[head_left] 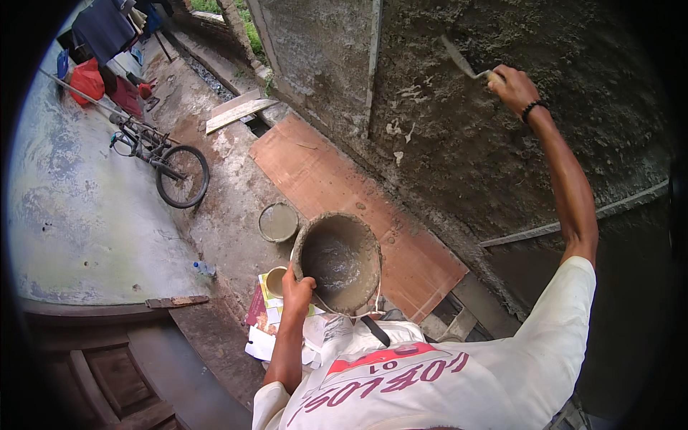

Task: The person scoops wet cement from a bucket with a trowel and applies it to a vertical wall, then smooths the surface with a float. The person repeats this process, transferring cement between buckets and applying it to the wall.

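My left hand (297, 290) grips the rim of a mortar-coated bucket (368, 251), held in front of me at waist height, with a little wet grey mix in its bottom. My right hand (510, 87) is raised at the upper right, closed on the handle of a trowel (462, 63), whose blade is at the rough, mortar-covered wall (444, 136); whether it touches the surface I cannot tell. A smaller bucket of grey slurry (278, 223) stands on the ground beside the held bucket, and a beige container (276, 282) is partly hidden behind my left hand.
A brown board (301, 165) lies along the wall's foot, near pale planks (236, 115). A bicycle (172, 172) lies by the pale wall at left. Hanging clothes (100, 32) and red bags (86, 79) are farther back. A wooden door (100, 380) is at the lower left.
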Motion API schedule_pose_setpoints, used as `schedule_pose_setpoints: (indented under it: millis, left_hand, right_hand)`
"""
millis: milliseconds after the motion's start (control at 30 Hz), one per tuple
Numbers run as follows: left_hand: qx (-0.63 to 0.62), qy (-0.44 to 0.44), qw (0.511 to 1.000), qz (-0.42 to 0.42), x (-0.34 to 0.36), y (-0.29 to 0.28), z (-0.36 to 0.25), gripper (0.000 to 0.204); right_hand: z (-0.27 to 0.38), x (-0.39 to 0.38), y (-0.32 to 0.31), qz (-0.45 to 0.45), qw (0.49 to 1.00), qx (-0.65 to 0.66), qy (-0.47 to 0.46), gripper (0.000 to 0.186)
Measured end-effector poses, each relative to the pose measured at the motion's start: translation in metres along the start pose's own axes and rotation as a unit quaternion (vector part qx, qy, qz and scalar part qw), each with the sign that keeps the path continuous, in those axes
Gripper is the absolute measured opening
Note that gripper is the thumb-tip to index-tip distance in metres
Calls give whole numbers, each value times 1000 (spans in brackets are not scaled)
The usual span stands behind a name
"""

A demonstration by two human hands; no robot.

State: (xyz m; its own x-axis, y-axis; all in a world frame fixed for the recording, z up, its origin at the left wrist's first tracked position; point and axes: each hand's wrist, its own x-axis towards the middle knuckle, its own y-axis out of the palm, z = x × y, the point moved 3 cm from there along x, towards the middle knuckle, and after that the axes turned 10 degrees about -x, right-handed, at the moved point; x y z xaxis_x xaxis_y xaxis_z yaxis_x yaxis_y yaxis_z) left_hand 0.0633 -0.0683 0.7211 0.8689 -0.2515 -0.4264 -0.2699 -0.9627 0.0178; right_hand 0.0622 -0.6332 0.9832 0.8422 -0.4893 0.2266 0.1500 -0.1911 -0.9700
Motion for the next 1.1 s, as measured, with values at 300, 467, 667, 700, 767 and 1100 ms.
schedule_pose_setpoints:
  millis: [300, 467, 667, 700, 767, 1100]
  left_hand:
    - [-8, 8, 1000, 18, 10, 8, 27, 63]
    - [-15, 27, 999, 43, 13, 28, 0, 64]
    - [44, 51, 995, 76, 14, 41, -36, 67]
    - [55, 44, 994, 82, 13, 45, -45, 68]
    - [83, 122, 984, 99, 21, 44, -47, 73]
    - [225, 196, 949, 103, 5, 56, -85, 74]
  right_hand:
    - [39, -78, -33, 146, 943, 298, -10, 46]
    - [129, -185, 51, 333, 908, 125, -221, 40]
    - [224, -225, 92, 145, 924, -125, -331, 20]
    - [233, -229, 100, 107, 922, -156, -337, 18]
    - [253, -235, 114, 99, 920, -176, -335, 17]
    - [237, -252, 153, 339, 887, 119, -290, 29]
